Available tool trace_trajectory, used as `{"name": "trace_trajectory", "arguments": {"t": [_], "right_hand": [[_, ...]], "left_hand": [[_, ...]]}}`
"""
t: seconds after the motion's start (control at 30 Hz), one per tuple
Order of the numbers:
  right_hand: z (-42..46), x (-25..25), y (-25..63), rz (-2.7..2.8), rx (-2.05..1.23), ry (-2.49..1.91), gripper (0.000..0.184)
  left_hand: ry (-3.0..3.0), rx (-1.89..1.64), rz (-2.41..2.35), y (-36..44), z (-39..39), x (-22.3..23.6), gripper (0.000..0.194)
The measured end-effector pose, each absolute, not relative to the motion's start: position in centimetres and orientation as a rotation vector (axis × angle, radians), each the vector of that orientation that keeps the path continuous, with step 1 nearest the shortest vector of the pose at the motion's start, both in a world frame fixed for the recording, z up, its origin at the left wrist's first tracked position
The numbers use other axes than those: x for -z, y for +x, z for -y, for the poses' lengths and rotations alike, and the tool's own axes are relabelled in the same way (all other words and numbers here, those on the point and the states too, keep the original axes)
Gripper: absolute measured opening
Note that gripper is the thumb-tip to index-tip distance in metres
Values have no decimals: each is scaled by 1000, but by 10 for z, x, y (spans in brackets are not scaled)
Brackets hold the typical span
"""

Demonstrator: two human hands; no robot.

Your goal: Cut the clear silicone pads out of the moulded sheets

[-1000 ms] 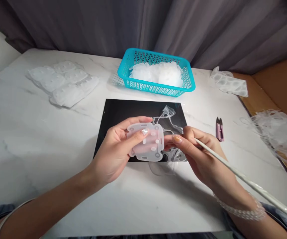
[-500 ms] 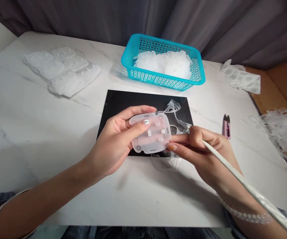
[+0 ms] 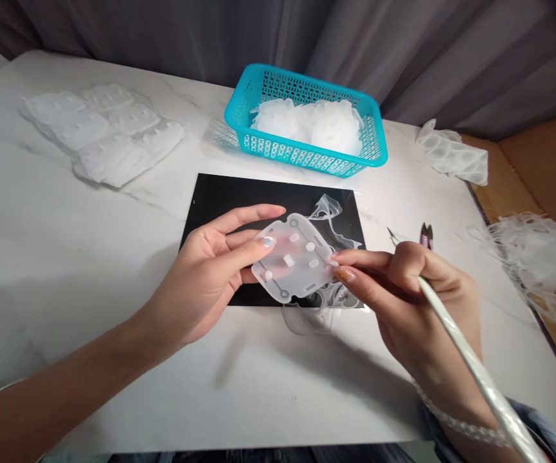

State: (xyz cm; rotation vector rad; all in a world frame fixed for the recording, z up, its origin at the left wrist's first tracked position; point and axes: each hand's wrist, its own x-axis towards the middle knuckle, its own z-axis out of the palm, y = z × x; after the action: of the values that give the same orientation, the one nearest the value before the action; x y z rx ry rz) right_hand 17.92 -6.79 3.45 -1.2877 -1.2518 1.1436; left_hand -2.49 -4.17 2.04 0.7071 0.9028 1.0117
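My left hand (image 3: 210,263) grips a translucent white silicone piece (image 3: 297,260) by its left side, thumb on top and fingers behind. The piece is flat, with rounded corners, small raised pegs and slots. At its right corner, my right thumb and index finger pinch the edge. The same right hand (image 3: 417,289) keeps a white-handled craft knife (image 3: 461,341) tucked between its fingers, the pointed tip sticking out at the upper left. Below the piece lies a black mat (image 3: 229,199) with clear trimmed scraps (image 3: 328,209) on it.
A turquoise basket (image 3: 306,154) of similar white pieces stands at the back. More pieces (image 3: 99,135) lie in a stack at the left. Small snips (image 3: 427,236) are behind my right hand. Stringy scraps (image 3: 542,257) and a perforated sheet (image 3: 454,154) lie at the right.
The silicone piece has been turned clockwise between my hands. My right hand has shifted slightly right, and the knife's tip now shows. The whole view has moved slightly.
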Motion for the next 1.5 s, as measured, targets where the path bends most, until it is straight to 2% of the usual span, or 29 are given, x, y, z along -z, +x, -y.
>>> {"name": "trace_trajectory", "arguments": {"t": [0.13, 0.23, 0.37, 0.47, 0.57, 0.63, 0.77, 0.83, 0.93, 1.0, 1.27, 1.5], "right_hand": [[66, -36, 179, 1219, -1129, -1273, 45], [66, -38, 180, 1255, -1103, -1252, 41], [67, -37, 185, 1598, -933, -1163, 35], [67, -34, 187, 1914, -725, -1047, 35], [66, -31, 186, 1977, -635, -1014, 38], [66, -31, 185, 1908, -662, -1064, 43], [65, -35, 184, 1676, -828, -1199, 49], [65, -36, 184, 1563, -927, -1260, 49], [63, -36, 185, 1412, -1049, -1283, 52], [62, -35, 185, 1345, -1110, -1263, 54], [61, -31, 189, 1169, -1338, -1208, 51], [61, -33, 188, 1110, -1347, -1230, 48]], "left_hand": [[741, -816, -884, -26, 39, -22, 35], [750, -728, -895, -26, 37, -23, 32], [705, -731, -895, -26, 37, -23, 27], [664, -726, -915, -27, 37, -22, 36], [689, -627, -938, -28, 36, -19, 46], [745, -532, -959, -29, 36, -18, 40], [874, -479, -916, -30, 36, -19, 57], [920, -487, -881, -30, 35, -20, 48], [931, -473, -861, -31, 34, -23, 24], [913, -459, -843, -31, 34, -23, 18], [897, -523, -834, -31, 36, -27, 18], [879, -564, -824, -32, 35, -29, 25]]}}
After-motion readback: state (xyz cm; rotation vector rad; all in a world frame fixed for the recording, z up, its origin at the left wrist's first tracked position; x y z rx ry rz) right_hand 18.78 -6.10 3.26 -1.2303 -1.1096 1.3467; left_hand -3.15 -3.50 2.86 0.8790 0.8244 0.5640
